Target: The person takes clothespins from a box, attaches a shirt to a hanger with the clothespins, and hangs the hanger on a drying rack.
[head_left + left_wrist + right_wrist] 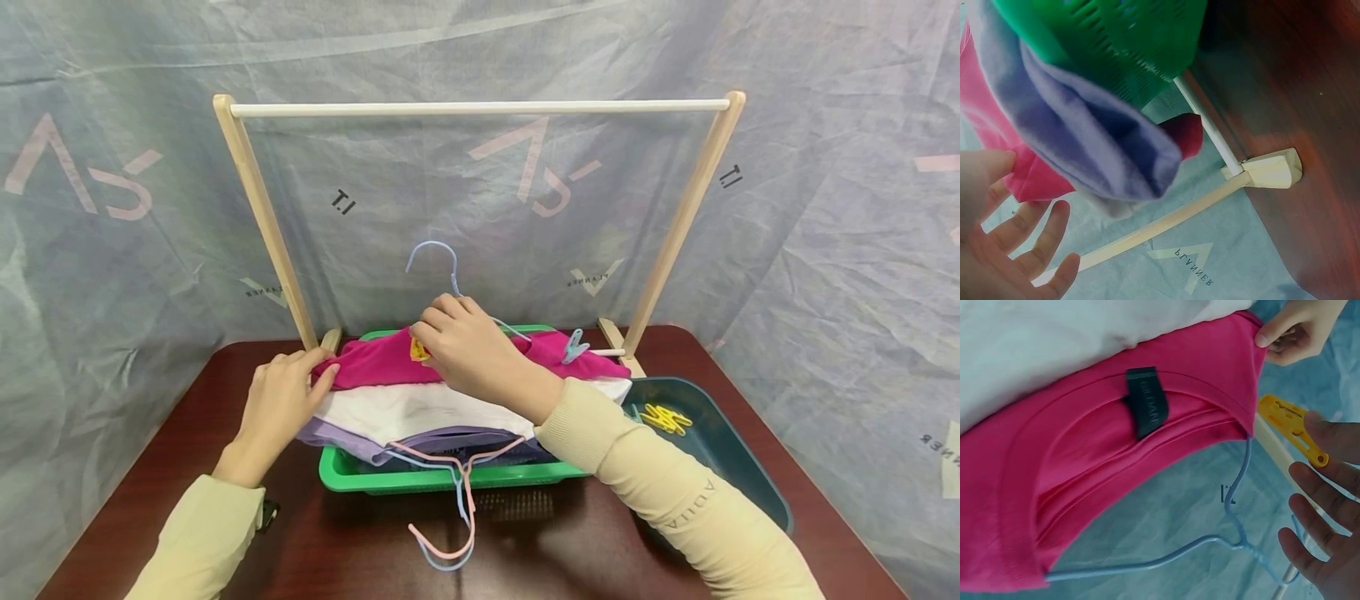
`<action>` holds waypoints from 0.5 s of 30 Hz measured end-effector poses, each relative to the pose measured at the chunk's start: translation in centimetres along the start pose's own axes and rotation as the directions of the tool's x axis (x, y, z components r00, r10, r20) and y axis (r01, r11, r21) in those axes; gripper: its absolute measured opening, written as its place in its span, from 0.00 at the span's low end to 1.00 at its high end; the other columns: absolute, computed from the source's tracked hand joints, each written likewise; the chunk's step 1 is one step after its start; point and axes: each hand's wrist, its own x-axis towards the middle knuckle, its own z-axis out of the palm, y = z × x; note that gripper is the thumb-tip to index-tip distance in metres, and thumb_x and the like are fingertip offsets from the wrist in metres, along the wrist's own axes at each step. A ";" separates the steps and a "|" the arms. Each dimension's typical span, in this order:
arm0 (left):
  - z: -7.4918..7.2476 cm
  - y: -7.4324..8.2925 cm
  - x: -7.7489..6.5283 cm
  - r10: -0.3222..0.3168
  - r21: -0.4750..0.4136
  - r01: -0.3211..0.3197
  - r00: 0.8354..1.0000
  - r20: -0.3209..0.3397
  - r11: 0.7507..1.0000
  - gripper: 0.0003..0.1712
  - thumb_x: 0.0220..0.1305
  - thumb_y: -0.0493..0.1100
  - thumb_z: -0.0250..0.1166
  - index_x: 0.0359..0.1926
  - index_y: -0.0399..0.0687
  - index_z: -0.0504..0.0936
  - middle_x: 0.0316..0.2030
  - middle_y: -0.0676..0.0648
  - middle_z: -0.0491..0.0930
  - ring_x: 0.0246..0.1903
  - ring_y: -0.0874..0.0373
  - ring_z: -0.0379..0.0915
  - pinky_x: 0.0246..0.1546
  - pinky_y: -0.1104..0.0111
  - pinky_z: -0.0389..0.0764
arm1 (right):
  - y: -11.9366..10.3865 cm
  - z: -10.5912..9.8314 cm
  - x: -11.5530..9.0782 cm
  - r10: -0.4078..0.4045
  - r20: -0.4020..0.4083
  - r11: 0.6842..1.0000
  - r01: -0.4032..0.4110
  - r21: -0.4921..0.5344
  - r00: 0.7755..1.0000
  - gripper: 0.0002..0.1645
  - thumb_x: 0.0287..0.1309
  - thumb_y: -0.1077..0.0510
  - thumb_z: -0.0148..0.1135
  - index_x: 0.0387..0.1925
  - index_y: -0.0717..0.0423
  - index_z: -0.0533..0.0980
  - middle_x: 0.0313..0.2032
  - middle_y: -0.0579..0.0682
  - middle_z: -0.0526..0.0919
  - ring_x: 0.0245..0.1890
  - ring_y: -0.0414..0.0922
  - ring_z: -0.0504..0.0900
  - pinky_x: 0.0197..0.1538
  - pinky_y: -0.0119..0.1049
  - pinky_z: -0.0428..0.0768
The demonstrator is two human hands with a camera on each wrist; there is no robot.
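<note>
A magenta T-shirt (378, 360) lies on top of other clothes, with a blue hanger (1235, 542) in its neck opening. My left hand (283, 398) pinches the shirt at its left shoulder. Between the thumb and index finger of my right hand (471, 343) is a yellow clothespin (1291, 428), close to the shirt's left neckline and apart from the cloth in the right wrist view. A light-blue clothespin (575, 347) stands on the shirt's right shoulder. Beneath lie a white garment (390, 408) and a purple one (1085, 125).
The clothes lie over a green basket (352, 481). A pink hanger (471, 500) and another blue one stick out toward the front. Behind stands a wooden rack with a white rail (480, 108). A dark bin (720, 442) at right holds yellow clothespins (666, 418).
</note>
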 end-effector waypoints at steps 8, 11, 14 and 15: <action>-0.1 0.1 0.0 -0.001 0.001 0.001 1.000 0.002 1.000 0.10 0.54 0.44 0.64 0.38 0.46 0.80 0.29 0.41 0.82 0.27 0.42 0.74 0.29 0.49 0.71 | -0.3 0.2 2.4 0.013 0.012 1.000 -0.013 -0.004 1.000 0.06 0.51 0.60 0.59 0.34 0.53 0.74 0.36 0.46 0.79 0.43 0.45 0.72 0.45 0.37 0.69; -0.1 0.1 0.0 -0.001 0.003 0.001 1.000 0.004 1.000 0.10 0.54 0.44 0.65 0.38 0.46 0.80 0.29 0.41 0.82 0.27 0.43 0.74 0.29 0.49 0.71 | -0.5 0.2 3.2 0.005 0.036 1.000 -0.004 -0.029 0.999 0.07 0.50 0.60 0.60 0.33 0.53 0.73 0.36 0.46 0.78 0.44 0.45 0.72 0.46 0.37 0.69; 0.0 0.0 0.0 0.004 0.006 -0.004 1.000 0.001 1.000 0.11 0.54 0.44 0.65 0.38 0.45 0.80 0.28 0.41 0.82 0.26 0.43 0.73 0.28 0.50 0.71 | -0.7 0.5 3.9 0.000 0.057 0.997 0.004 -0.074 0.998 0.07 0.50 0.59 0.60 0.32 0.52 0.72 0.36 0.45 0.78 0.44 0.45 0.72 0.46 0.37 0.69; 0.0 0.0 0.0 0.006 0.007 -0.006 1.000 -0.001 1.000 0.11 0.54 0.44 0.65 0.37 0.45 0.80 0.28 0.41 0.82 0.26 0.43 0.73 0.28 0.50 0.71 | -0.8 0.6 4.1 -0.002 0.064 0.996 0.008 -0.091 0.998 0.06 0.50 0.59 0.59 0.32 0.52 0.72 0.36 0.45 0.78 0.44 0.45 0.72 0.46 0.37 0.69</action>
